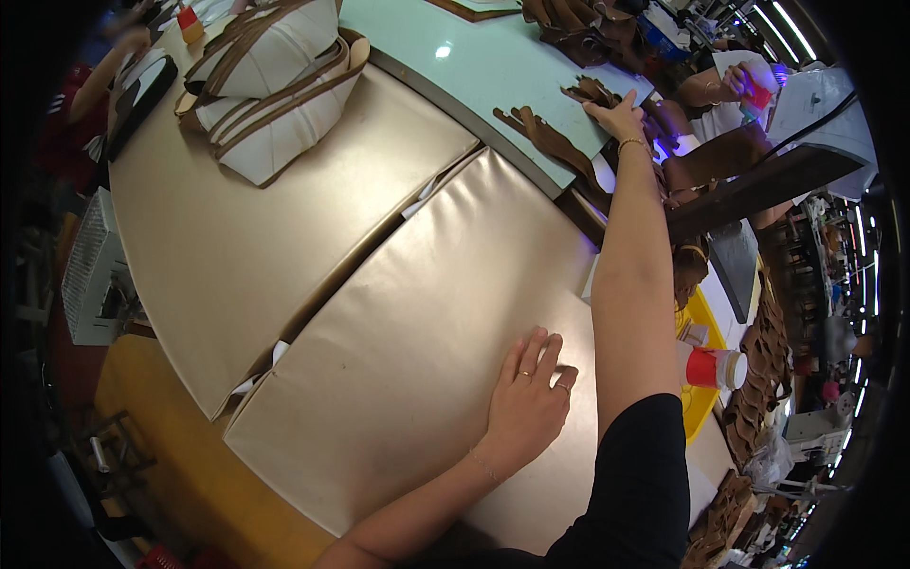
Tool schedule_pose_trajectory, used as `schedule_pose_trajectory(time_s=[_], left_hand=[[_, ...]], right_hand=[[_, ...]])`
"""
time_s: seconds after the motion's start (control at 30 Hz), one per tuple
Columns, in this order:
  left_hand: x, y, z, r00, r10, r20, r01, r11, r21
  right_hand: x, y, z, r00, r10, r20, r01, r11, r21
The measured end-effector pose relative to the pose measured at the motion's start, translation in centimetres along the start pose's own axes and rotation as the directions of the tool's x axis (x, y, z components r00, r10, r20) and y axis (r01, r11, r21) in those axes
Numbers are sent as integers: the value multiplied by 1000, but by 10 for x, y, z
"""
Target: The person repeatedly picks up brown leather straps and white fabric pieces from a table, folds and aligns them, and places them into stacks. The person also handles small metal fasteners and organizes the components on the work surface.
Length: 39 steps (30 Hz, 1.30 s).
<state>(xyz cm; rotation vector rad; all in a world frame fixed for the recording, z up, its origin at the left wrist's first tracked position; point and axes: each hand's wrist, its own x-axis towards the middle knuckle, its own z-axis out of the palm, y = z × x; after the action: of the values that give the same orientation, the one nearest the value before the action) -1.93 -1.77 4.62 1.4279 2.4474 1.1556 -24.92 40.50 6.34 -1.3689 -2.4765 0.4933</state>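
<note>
My left hand lies palm down with its fingers spread on the gold padded table cover. It holds nothing. Across the table, my right hand stretches far forward, thumb and forefinger around a small bunch of brown leather strips on the pale green board; the other fingers are mostly hidden. More wavy leather strips lie to its left, along the board's near edge. Beside my right forearm stands a dark machine arm, with purple light near my hand.
White panels with brown edging are stacked at the far left. Right of my right arm are a yellow tray and a jar with a red label. Other people work across the table, one hand holding a red object.
</note>
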Motion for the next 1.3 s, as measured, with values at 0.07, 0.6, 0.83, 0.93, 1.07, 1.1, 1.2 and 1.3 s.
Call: schedule_pose_trajectory(time_s=[0.07, 0.6, 0.83, 0.93, 1.07, 1.1, 1.2, 1.3], left_hand=[[-2, 0, 1, 1000, -8, 10, 8, 1000, -1], [-7, 6, 2, 999, 6, 50, -9, 998, 61], [-10, 11, 0, 994, 13, 109, -23, 996, 90], [-9, 11, -1, 995, 6, 100, -17, 994, 109], [-10, 11, 1, 998, -10, 65, 4, 995, 96], [-9, 12, 1, 998, -11, 61, 4, 995, 101], [-8, 12, 5, 1000, -11, 0, 11, 997, 78], [-8, 12, 5, 1000, -12, -2, 12, 995, 101]], right_hand=[[-17, -14, -7, 1000, -2, -5, 1, 993, -114], [-47, -30, -17, 993, -66, -99, 32, 949, -312], [-31, -15, -4, 996, -70, -55, 61, 985, -160], [-33, -17, -8, 998, -56, -37, 51, 991, -123], [-44, -23, -6, 990, -38, -136, 20, 991, -130], [-46, -24, -5, 983, -39, -177, 15, 991, -135], [-42, -25, 2, 968, 20, -252, -70, 979, -192], [-46, -18, 9, 951, -11, -308, -70, 966, -250]])
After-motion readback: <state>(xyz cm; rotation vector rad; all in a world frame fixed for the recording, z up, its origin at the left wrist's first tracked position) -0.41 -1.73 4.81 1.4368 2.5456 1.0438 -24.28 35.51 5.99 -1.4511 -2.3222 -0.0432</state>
